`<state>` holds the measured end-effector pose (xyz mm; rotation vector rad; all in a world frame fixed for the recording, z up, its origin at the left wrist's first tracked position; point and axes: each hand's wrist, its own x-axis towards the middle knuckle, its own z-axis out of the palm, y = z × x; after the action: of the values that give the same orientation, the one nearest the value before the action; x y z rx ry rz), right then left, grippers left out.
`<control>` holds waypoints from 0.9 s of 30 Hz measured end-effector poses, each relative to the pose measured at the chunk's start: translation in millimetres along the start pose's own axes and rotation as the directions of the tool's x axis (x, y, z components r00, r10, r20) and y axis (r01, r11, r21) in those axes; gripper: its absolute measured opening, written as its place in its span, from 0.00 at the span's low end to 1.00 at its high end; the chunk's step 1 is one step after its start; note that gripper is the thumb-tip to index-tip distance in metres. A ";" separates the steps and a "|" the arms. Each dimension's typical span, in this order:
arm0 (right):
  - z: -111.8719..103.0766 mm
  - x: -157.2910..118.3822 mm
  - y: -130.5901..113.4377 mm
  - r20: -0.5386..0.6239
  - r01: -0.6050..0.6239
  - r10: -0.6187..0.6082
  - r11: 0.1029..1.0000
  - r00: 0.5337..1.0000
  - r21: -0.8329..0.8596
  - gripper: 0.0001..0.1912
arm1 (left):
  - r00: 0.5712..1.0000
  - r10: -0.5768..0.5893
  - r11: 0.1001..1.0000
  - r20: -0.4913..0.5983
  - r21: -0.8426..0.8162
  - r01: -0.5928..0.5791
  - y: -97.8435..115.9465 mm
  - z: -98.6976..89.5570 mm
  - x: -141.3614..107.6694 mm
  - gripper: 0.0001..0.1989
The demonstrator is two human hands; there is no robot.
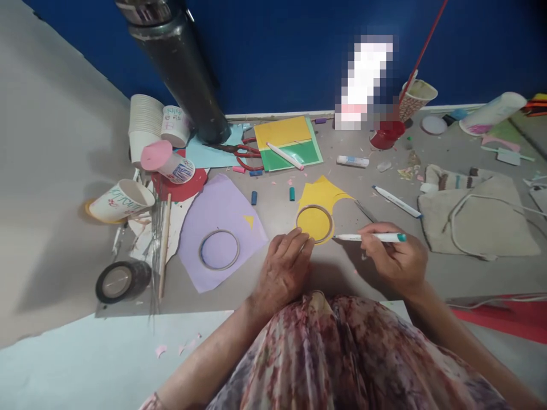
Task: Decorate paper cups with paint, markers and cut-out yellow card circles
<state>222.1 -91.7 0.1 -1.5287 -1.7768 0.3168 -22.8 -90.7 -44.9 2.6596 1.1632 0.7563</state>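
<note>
My left hand (pixel 288 262) rests with its fingertips on a thin grey ring (pixel 298 213), pressing it against a cut piece of yellow paper (pixel 322 191). A white marker pen (pixel 350 237), its green cap on the back end, is gripped in my right hand (pixel 397 259). The pen's tip points left, close to the ring's right edge; whether it touches the paper, I cannot tell. Just behind my right hand lies a slim metal tool (pixel 366 210), partly hidden by the hand. A second grey ring (pixel 238 250) lies on purple paper (pixel 213 219) to the left.
Paper cups (pixel 145 122), a roll of black tape (pixel 141 276) and a wooden stick (pixel 164 250) crowd the left side. At the back stand a dark bottle (pixel 179 74) and red-handled scissors (pixel 248 151) lie by coloured sheets (pixel 284 134). A beige cloth bag (pixel 491 222) lies right.
</note>
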 end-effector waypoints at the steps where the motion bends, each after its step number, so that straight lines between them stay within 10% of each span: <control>1: 0.4 -0.1 -0.4 0.010 -0.005 0.005 1.000 1.000 0.011 0.09 | 1.000 0.002 1.000 -0.004 0.007 -0.002 0.0 0.1 0.4 0.20; 13: 7.1 -3.4 -2.8 0.119 -0.035 0.029 0.998 0.993 0.053 0.11 | 1.000 -0.004 1.000 0.023 0.021 0.003 1.3 -3.7 4.0 0.18; 21: 6.3 -0.6 11.6 -0.087 -0.102 0.109 0.992 0.990 0.075 0.10 | 0.999 -0.020 0.999 0.037 0.027 0.019 0.1 -2.8 2.4 0.19; 27: 15.7 9.0 16.1 0.034 0.093 -0.094 0.996 0.995 0.013 0.14 | 0.998 -0.060 0.995 0.025 0.075 0.058 0.4 0.3 0.4 0.19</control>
<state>223.4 -74.9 -17.3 -1.4345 -1.8638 0.3085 -22.2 -90.7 -44.9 2.6726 1.2816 0.6777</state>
